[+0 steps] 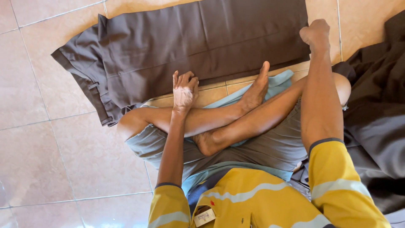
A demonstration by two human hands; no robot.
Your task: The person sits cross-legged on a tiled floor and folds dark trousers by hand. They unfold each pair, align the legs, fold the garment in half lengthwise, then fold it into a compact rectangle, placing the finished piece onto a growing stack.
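Right hand (315,33), at 1 o'clock, fisted on the edge of the brown trousers (185,46); left hand (184,89) curled, holding nothing, just below them. Trousers lie flat on tile floor (50,143), 12 o'clock.

Floor (55,147) of large square glazed tiles in pale pinkish beige, divided by thin grey grout lines that run slightly askew to the frame. Bright, even light falls across the surface; a soft sheen shows on the tiles at near left. The tiled floor extends to the far edge and far right corner. No walls, windows or furniture are visible.
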